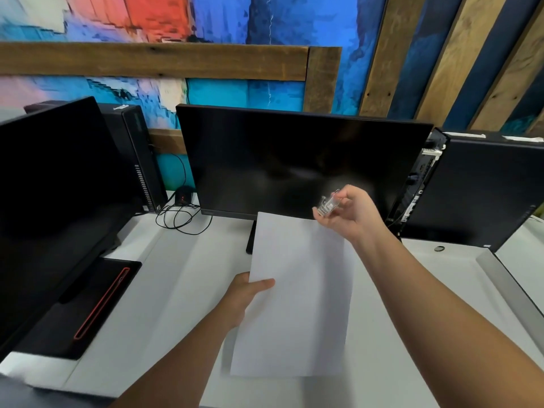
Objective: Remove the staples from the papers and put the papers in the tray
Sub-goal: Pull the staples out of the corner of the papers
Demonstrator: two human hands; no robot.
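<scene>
Right grip [350, 210], clamped on the staple remover [328, 206], hovers at the far-right corner of papers [300, 290] pinched lengthwise by the left grip [247, 293].

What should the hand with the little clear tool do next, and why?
Probably lower the staple remover in the right hand onto the top right corner of the papers, which is right beside it. The left hand grips the papers by their left edge. No staple shows, so that corner is a guess.

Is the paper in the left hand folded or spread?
Spread: the paper shows as one flat sheet, with no fold visible; the left hand holds its edge.
</scene>
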